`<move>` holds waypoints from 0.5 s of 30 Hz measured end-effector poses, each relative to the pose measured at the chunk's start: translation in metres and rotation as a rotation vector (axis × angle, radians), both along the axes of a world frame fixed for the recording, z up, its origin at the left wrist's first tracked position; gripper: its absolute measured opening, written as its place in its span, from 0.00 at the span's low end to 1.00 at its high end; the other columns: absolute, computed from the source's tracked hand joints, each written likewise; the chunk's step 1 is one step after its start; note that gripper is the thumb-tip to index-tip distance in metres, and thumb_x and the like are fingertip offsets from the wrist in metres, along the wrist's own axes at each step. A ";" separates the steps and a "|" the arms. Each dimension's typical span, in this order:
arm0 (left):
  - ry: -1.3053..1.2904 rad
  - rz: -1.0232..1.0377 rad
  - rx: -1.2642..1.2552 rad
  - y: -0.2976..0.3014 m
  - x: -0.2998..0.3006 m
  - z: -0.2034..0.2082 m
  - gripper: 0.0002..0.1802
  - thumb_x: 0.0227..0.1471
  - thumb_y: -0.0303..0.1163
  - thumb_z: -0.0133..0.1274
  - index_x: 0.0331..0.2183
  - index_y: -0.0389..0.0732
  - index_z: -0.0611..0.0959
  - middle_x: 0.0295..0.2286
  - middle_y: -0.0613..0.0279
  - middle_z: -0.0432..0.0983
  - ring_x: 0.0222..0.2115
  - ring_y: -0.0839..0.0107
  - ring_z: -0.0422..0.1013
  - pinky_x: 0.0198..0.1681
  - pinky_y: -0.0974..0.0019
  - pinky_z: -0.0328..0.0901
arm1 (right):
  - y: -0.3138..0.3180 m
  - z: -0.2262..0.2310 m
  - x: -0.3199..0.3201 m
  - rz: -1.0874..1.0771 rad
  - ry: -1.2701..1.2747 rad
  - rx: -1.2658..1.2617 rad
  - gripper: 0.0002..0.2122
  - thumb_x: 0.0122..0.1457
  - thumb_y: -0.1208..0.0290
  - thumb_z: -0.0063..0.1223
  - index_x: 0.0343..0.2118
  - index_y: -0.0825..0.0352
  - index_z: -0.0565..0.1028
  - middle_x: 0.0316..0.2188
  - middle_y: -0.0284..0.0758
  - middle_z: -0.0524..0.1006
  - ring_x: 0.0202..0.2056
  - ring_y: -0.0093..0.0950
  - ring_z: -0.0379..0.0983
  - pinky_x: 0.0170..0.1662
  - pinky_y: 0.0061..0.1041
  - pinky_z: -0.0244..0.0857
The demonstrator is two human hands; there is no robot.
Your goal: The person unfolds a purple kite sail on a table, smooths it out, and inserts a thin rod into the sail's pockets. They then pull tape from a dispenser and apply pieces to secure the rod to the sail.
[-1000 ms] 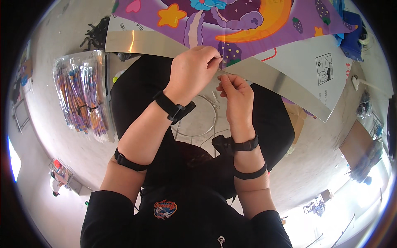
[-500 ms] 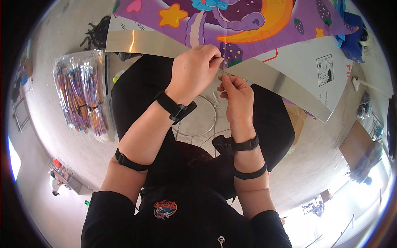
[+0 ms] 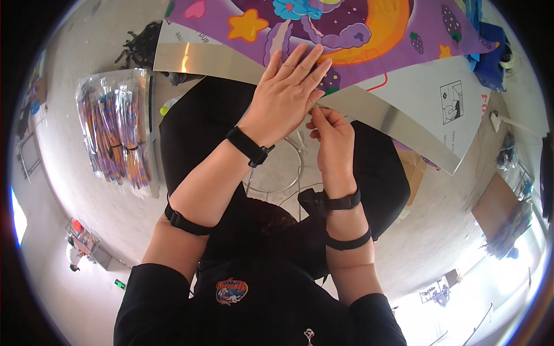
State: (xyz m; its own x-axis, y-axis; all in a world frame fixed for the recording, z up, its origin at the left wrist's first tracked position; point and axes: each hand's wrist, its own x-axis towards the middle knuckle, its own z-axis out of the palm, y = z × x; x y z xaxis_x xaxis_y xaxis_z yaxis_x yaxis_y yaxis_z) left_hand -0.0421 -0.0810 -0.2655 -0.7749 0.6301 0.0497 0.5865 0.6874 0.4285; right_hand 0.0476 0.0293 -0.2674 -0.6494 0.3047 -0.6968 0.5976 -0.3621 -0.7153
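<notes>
A purple printed cloth (image 3: 392,60) with a yellow moon, stars and strawberries lies over a white board (image 3: 421,86) in front of me. Along the board's near side runs a shiny metal strip (image 3: 378,112). My left hand (image 3: 288,92) rests flat on the cloth's near corner, fingers stretched and apart. Just right of its thumb, my right hand (image 3: 334,135) is pinched closed at that corner, above the strip's edge. What sits between its fingertips is too small to make out.
To the left lies a clear plastic bag (image 3: 115,130) of colourful bundled pieces, with a black tangled heap (image 3: 141,46) beyond it. A blue bag (image 3: 490,55) is at far right, a cardboard box (image 3: 411,167) by my right knee. A metal ring (image 3: 283,184) shows between my legs.
My left hand has gone from closed fingers at the cloth's corner to lying spread flat on it, slightly to the right. My right hand stays pinched in nearly the same place.
</notes>
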 end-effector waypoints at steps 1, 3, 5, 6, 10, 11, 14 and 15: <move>0.006 -0.006 -0.018 -0.002 0.000 0.002 0.30 0.56 0.36 0.49 0.59 0.50 0.64 0.61 0.64 0.53 0.62 0.62 0.50 0.63 0.52 0.44 | -0.001 0.000 0.000 0.009 0.005 0.001 0.08 0.59 0.70 0.53 0.33 0.71 0.77 0.24 0.29 0.75 0.25 0.17 0.68 0.28 0.15 0.58; 0.016 -0.014 -0.029 -0.004 0.001 0.005 0.30 0.56 0.36 0.48 0.59 0.49 0.63 0.61 0.64 0.54 0.62 0.62 0.51 0.63 0.52 0.45 | -0.001 0.000 0.003 0.017 0.012 0.008 0.08 0.59 0.70 0.53 0.33 0.71 0.77 0.25 0.29 0.75 0.26 0.17 0.68 0.28 0.15 0.59; -0.040 -0.030 -0.041 -0.005 0.006 0.004 0.31 0.56 0.35 0.48 0.60 0.48 0.61 0.62 0.64 0.52 0.62 0.62 0.49 0.64 0.52 0.43 | 0.000 -0.001 0.007 0.014 -0.016 -0.033 0.08 0.59 0.70 0.53 0.34 0.71 0.77 0.27 0.30 0.76 0.27 0.17 0.69 0.28 0.15 0.59; -0.036 -0.027 -0.044 -0.008 0.007 0.005 0.31 0.56 0.35 0.48 0.60 0.48 0.61 0.62 0.64 0.52 0.62 0.62 0.49 0.64 0.52 0.43 | -0.002 -0.001 0.008 0.016 -0.011 -0.036 0.08 0.59 0.70 0.53 0.34 0.71 0.77 0.27 0.30 0.76 0.27 0.17 0.69 0.28 0.15 0.59; -0.027 0.134 0.255 -0.016 0.007 0.004 0.16 0.56 0.35 0.49 0.46 0.41 0.76 0.47 0.59 0.70 0.49 0.62 0.66 0.53 0.57 0.58 | -0.004 -0.005 0.011 0.096 0.003 -0.022 0.08 0.59 0.70 0.53 0.35 0.70 0.77 0.29 0.29 0.76 0.29 0.18 0.70 0.30 0.16 0.61; -0.115 0.256 0.484 -0.019 0.008 0.004 0.12 0.56 0.35 0.49 0.39 0.39 0.79 0.39 0.58 0.76 0.41 0.63 0.72 0.46 0.61 0.64 | -0.004 -0.006 0.012 0.114 0.014 -0.006 0.08 0.59 0.70 0.53 0.35 0.70 0.77 0.30 0.29 0.76 0.30 0.18 0.70 0.30 0.17 0.61; -0.600 0.549 0.610 -0.028 0.026 0.016 0.11 0.57 0.36 0.50 0.27 0.39 0.77 0.23 0.64 0.73 0.25 0.73 0.68 0.31 0.71 0.63 | -0.004 -0.009 0.015 0.088 0.026 -0.025 0.08 0.59 0.69 0.53 0.36 0.69 0.76 0.31 0.28 0.76 0.30 0.18 0.70 0.31 0.17 0.62; -0.598 0.548 0.612 -0.029 0.029 0.015 0.11 0.57 0.36 0.50 0.27 0.39 0.77 0.23 0.64 0.73 0.25 0.73 0.68 0.31 0.71 0.63 | -0.004 -0.010 0.016 0.088 0.029 -0.024 0.08 0.59 0.69 0.53 0.36 0.69 0.76 0.31 0.28 0.76 0.30 0.18 0.70 0.31 0.17 0.62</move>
